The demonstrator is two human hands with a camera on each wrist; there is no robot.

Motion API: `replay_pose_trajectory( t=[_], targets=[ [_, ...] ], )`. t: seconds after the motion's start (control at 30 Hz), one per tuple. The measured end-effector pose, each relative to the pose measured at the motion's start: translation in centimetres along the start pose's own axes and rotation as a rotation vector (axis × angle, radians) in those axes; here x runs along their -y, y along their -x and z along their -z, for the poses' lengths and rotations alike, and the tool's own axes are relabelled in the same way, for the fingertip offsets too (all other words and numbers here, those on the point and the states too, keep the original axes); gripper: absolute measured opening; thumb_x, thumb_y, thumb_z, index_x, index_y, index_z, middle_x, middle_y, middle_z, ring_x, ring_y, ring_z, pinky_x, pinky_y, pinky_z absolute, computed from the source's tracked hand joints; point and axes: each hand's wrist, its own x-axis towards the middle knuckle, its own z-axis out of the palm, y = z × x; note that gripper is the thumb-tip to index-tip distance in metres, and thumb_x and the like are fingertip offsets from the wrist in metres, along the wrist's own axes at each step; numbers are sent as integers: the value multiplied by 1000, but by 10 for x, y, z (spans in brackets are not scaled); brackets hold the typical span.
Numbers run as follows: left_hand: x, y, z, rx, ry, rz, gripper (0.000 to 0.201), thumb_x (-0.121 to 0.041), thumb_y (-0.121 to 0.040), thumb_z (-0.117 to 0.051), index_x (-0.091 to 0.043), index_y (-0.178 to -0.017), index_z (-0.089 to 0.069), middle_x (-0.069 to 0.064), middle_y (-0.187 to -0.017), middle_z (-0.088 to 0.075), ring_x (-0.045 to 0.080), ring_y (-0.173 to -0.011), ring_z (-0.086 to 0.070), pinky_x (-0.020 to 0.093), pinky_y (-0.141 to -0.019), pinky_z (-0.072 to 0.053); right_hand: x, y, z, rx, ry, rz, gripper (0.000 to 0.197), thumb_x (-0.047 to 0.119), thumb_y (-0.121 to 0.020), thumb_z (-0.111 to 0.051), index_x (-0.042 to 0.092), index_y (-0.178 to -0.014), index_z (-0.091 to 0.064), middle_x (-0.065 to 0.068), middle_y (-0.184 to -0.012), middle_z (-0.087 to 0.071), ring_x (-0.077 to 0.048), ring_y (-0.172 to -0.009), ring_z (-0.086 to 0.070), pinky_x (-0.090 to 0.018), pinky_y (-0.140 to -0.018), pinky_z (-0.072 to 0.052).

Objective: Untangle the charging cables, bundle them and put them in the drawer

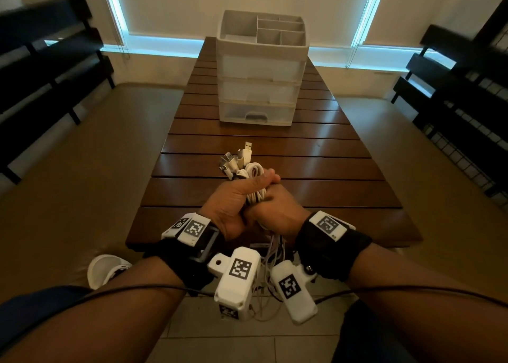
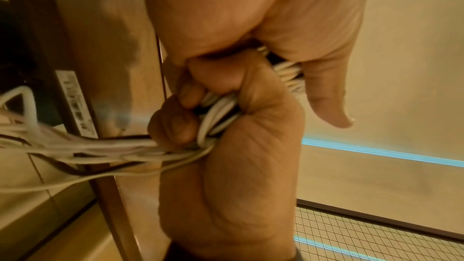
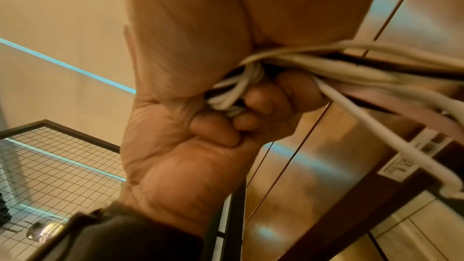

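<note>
A bunch of white charging cables (image 1: pixel 254 170) is gripped in both fists above the near part of the wooden table (image 1: pixel 316 164). My left hand (image 1: pixel 236 197) curls round the bunch, thumb lying over the top. Just behind and to the right, my right hand (image 1: pixel 280 214) grips the same bunch. Several plug ends (image 1: pixel 242 156) stick out forward past the left fist. Loose tails (image 1: pixel 270 263) hang below the hands past the table's near edge. The wrist views show the cables (image 2: pixel 218 114) (image 3: pixel 236 90) inside the curled fingers of my left hand (image 2: pixel 238 166) and right hand (image 3: pixel 188 156).
A white plastic drawer unit (image 1: pixel 258 93) with three shut drawers and a divided top tray stands in the middle of the table, farther back. Dark benches (image 1: pixel 41 60) (image 1: pixel 453 87) flank the table. A white shoe (image 1: pixel 104 269) shows on the floor at the left.
</note>
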Motion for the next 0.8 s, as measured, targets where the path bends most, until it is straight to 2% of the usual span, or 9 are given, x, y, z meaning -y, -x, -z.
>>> replay_pose_trajectory(
  t=[0.1,0.23,0.3,0.43,0.53,0.57,0.6,0.7,0.8],
  targets=[
    [2,-2,-2,-84,-5,-3,31,-36,-66,-76,-9,-74,-63,10,-72,-58,25,-70,-59,37,-68,-52,0,1,-1,16,24,0,30,5,-54,-64,7,-84,-67,-21,-74,-67,-41,-70,-66,-47,-62,-54],
    [4,-6,-4,-141,52,-38,28,-32,-70,-73,-12,-65,-54,4,-63,-55,17,-54,-59,30,-56,-51,2,5,1,9,79,-48,14,-2,-63,-63,-4,-77,-66,-15,-64,-64,-24,-56,-61,-35,-56,-49],
    [2,-5,-6,-128,53,-22,28,-30,-70,-73,-12,-65,-53,3,-61,-55,16,-51,-59,29,-53,-51,3,6,2,0,96,-44,15,-2,-64,-63,-3,-78,-66,-18,-65,-64,-23,-56,-60,-32,-55,-47],
    [-1,-6,-6,-112,5,-50,26,-26,-65,-77,-12,-83,-66,7,-75,-68,22,-71,-67,36,-66,-53,3,0,4,-40,40,-5,25,-1,-57,-62,-2,-82,-65,-18,-67,-64,-32,-59,-63,-38,-55,-49],
    [3,-7,-5,-167,-90,-120,49,-31,-56,-85,-12,-99,-71,12,-93,-74,28,-90,-70,44,-77,-53,7,-6,11,-103,89,61,13,-3,-72,-61,3,-83,-66,-16,-75,-69,-33,-72,-68,-45,-64,-58],
    [5,-7,-5,-182,-115,-129,58,-34,-51,-88,-10,-102,-71,13,-96,-75,31,-94,-70,46,-80,-54,8,-8,13,-124,137,66,7,2,-80,-60,5,-78,-67,-15,-74,-68,-33,-72,-68,-48,-67,-59],
    [6,-7,-5,-195,-125,-126,65,-37,-47,-91,-10,-103,-70,13,-98,-75,32,-96,-70,48,-84,-54,9,-10,13,-150,202,70,15,9,-87,-58,8,-75,-66,-14,-74,-68,-30,-71,-67,-49,-69,-58],
    [6,-12,-4,-236,-99,-88,68,-39,-39,-95,-13,-98,-73,13,-101,-74,34,-102,-68,55,-92,-51,8,-12,1,-213,402,124,17,27,-94,-51,21,-82,-61,-4,-82,-67,-22,-75,-65,-41,-72,-57],
    [2,-17,0,-283,-35,-28,69,-39,-35,-96,-11,-95,-76,14,-99,-74,34,-102,-68,55,-91,-52,3,-14,-12,-248,483,142,14,26,-90,-52,24,-98,-63,-2,-92,-69,-21,-81,-67,-36,-74,-57]
  ],
)
